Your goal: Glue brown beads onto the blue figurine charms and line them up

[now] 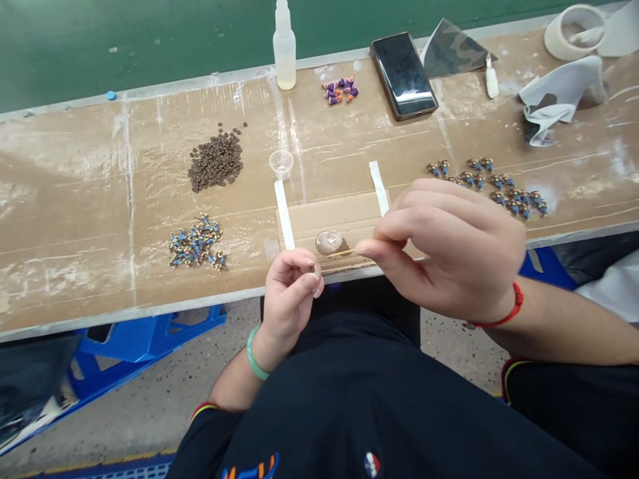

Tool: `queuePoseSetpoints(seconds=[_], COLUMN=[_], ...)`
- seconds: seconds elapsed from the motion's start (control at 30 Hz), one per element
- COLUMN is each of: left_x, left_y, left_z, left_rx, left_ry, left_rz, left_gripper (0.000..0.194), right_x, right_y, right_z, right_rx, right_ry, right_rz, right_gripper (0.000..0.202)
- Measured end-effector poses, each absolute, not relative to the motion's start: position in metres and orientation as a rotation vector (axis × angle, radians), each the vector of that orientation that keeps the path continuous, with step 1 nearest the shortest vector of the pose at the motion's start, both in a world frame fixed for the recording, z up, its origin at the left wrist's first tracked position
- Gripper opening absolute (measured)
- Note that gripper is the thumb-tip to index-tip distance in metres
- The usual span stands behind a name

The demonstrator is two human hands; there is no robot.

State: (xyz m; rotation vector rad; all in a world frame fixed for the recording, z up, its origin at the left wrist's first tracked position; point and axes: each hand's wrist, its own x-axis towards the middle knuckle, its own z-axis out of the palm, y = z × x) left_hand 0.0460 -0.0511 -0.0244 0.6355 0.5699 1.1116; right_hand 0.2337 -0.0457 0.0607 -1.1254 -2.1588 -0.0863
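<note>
My left hand (pixel 292 293) pinches a small dark brown disc (pixel 311 269) between thumb and fingertips, near the table's front edge. My right hand (pixel 444 246) is closed on a thin wooden toothpick (pixel 343 253), which points left toward the disc. Just behind the toothpick, a round blob of clear, glossy material (pixel 328 242) sits on a cardboard piece (pixel 324 216). White strips (pixel 284 214) lie at both sides of that cardboard. Left of my hands are a pile of brown discs (pixel 217 161) and a cluster of tiny blue and tan figures (pixel 194 243).
More tiny figures (pixel 519 198) lie beyond my right hand. Behind stand a clear plastic cup (pixel 281 163), a squeeze bottle (pixel 285 56), small purple and orange figures (pixel 340 89) and a phone (pixel 404 76). A tape roll (pixel 574 32) and crumpled cloth (pixel 562 100) are at far right.
</note>
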Motion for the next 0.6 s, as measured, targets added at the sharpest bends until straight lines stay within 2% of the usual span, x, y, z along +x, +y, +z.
queuePoseSetpoints(seconds=[0.13,0.6], left_x=[0.046,0.046], left_y=[-0.052,-0.052], left_z=[-0.024,-0.023], left_rx=[0.638,0.681], left_ry=[0.581,0.587], left_rz=[1.132,1.135], left_gripper=[0.019,0.020], right_x=[0.225,0.218], right_y=[-0.050,-0.048], right_z=[0.068,0.062], right_rx=[-1.077,-1.089], right_ry=[-2.100,-2.126], right_rz=[0.044,-0.004], right_gripper=[0.024,0.029])
